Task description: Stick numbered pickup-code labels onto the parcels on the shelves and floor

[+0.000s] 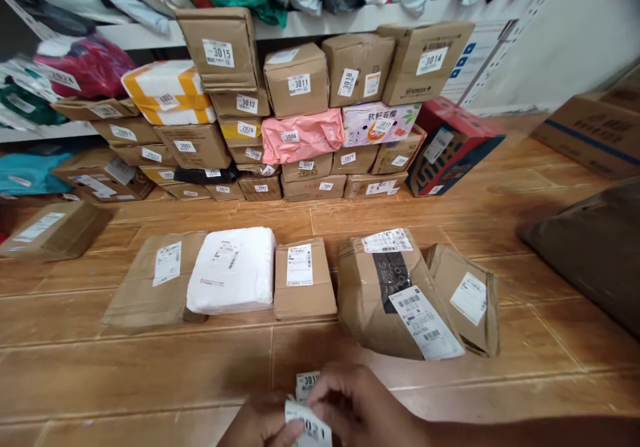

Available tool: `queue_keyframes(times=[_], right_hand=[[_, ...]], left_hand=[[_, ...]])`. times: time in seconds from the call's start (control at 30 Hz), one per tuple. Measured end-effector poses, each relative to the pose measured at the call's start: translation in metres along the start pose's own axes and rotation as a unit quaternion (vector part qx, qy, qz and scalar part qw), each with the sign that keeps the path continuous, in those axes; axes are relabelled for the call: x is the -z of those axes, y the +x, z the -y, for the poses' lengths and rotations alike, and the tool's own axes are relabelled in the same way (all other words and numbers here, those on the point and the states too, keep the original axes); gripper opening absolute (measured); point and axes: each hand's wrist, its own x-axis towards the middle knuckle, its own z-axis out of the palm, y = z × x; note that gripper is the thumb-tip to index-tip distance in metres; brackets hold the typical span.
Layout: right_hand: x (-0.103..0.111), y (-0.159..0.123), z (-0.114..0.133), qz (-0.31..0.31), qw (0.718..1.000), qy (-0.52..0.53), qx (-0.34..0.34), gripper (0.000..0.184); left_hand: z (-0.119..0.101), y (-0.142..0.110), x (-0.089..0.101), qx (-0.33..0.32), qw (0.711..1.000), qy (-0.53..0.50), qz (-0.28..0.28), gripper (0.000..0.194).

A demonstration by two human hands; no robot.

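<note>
Left hand pinches white label; right hand, curled leftward, pinches its upper edge.

Two hands and two number tags at the bottom middle. Four brown boxes and one white pack across the middle. One more brown box at the left edge. In the upper middle, four top-row boxes and one pink pack.

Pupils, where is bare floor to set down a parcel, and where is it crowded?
Bare floor: left of the left hand, nearer than the white parcel; a narrower strip beyond that parcel. Crowded: along the shelf, with stacked parcels.
</note>
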Motion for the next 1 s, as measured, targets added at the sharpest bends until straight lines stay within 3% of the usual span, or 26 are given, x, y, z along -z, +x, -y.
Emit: queue_keyframes(times=[0.07, 0.13, 0.2, 0.3, 0.43, 0.53, 0.73, 0.9, 1.0], right_hand=[[-0.010, 0.023, 0.010, -0.049, 0.998, -0.035, -0.017, 0.016], [-0.016, 0.043, 0.007, -0.069, 0.996, -0.032, -0.039, 0.010], [-0.020, 0.058, -0.003, -0.091, 0.994, 0.009, -0.059, 0.009], [-0.028, 0.074, -0.018, -0.134, 0.986, 0.071, -0.065, 0.008], [-0.039, 0.082, -0.028, -0.153, 0.982, 0.105, -0.043, 0.023], [-0.043, 0.084, -0.034, -0.178, 0.975, 0.126, -0.048, 0.035], [-0.045, 0.092, -0.048, -0.223, 0.967, 0.111, -0.046, 0.037], [-0.058, 0.096, -0.059, -0.277, 0.953, 0.109, -0.051, 0.034], [-0.074, 0.099, -0.077, -0.308, 0.941, 0.131, -0.054, 0.035]], left_hand=[[0.009, 0.008, -0.002, 0.053, 0.986, -0.108, -0.112, 0.051], [0.020, 0.016, -0.002, 0.103, 0.942, -0.247, -0.204, 0.049], [0.027, 0.022, 0.000, 0.129, 0.891, -0.351, -0.259, 0.053], [0.030, 0.025, 0.008, 0.128, 0.866, -0.381, -0.296, 0.053], [0.032, 0.028, 0.019, 0.126, 0.856, -0.391, -0.315, 0.051], [0.037, 0.032, 0.022, 0.111, 0.844, -0.437, -0.290, 0.043], [0.045, 0.042, 0.024, 0.132, 0.831, -0.455, -0.290, 0.044], [0.065, 0.049, 0.016, 0.158, 0.841, -0.396, -0.334, 0.050], [0.080, 0.050, 0.010, 0.164, 0.861, -0.388, -0.284, 0.045]])
